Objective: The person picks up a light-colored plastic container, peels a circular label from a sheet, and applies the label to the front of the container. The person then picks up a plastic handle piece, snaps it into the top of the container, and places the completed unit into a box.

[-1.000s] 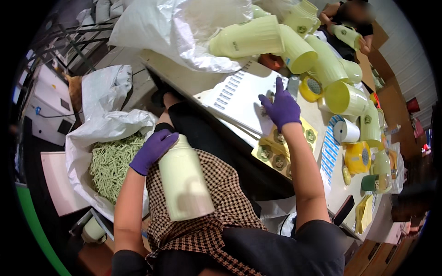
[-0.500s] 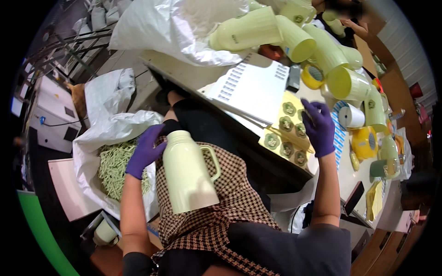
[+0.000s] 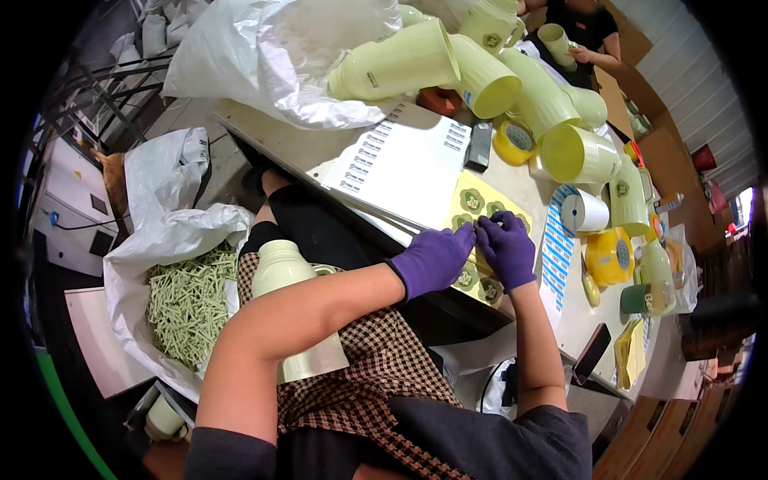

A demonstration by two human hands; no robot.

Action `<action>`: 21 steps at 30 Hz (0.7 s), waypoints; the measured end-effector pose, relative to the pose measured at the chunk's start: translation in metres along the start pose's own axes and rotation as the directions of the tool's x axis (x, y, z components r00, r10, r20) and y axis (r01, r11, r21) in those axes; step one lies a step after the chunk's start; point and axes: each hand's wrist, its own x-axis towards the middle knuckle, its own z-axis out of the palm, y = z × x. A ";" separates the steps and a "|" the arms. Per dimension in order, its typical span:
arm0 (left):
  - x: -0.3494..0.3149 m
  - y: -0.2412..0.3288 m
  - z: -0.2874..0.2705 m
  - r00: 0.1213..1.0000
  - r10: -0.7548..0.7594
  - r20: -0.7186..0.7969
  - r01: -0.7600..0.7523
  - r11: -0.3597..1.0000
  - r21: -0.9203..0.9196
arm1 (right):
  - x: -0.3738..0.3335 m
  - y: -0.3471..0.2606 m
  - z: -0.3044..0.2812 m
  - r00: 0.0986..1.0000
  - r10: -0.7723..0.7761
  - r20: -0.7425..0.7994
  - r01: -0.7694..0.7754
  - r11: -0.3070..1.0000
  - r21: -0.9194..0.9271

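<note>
Both my hands wear purple gloves and meet over a yellow sheet of round green stickers (image 3: pixel 470 199) at the table edge. My left hand (image 3: pixel 436 260) has its fingers pinched together, reaching across from the left. Its tips almost touch those of my right hand (image 3: pixel 507 252), whose fingers are bent and closed. Whatever lies between the fingertips is too small and covered to make out. A pale green jug (image 3: pixel 282 270) with a handle rests on my lap, on the checked apron (image 3: pixel 392 352). My left forearm passes over the jug and hides its middle.
More pale green jug bodies (image 3: pixel 400 60) are heaped across the far table beside a white sack (image 3: pixel 240 64). White label sheets (image 3: pixel 404 160), yellow tape rolls (image 3: pixel 610 256) and a white roll (image 3: pixel 584 213) lie nearby. Left of my lap, a sack holds green strips (image 3: pixel 192 304). Another person (image 3: pixel 588 40) holds a cup.
My left hand has left the jug's side and crossed right to the sticker sheet. My right hand has lowered onto the sheet, its fingers closing. The jug stays on my lap.
</note>
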 end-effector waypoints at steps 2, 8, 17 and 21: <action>0.002 0.001 0.005 1.000 0.029 0.001 -0.029 0.999 0.036 | 0.000 -0.002 0.004 0.999 0.050 -0.001 -0.050 0.999 -0.020; -0.001 -0.001 -0.001 0.996 0.077 -0.043 -0.075 0.997 0.029 | 0.015 -0.008 0.005 0.990 0.129 0.063 -0.127 0.991 -0.034; -0.012 0.003 -0.013 1.000 0.010 0.011 -0.008 0.989 -0.149 | 0.050 0.118 -0.027 0.893 0.169 -0.417 0.002 0.925 0.379; -0.074 -0.021 -0.061 0.959 -0.019 -0.282 -0.095 0.918 -0.384 | 0.028 0.023 -0.049 0.876 0.352 -0.329 0.046 0.617 0.785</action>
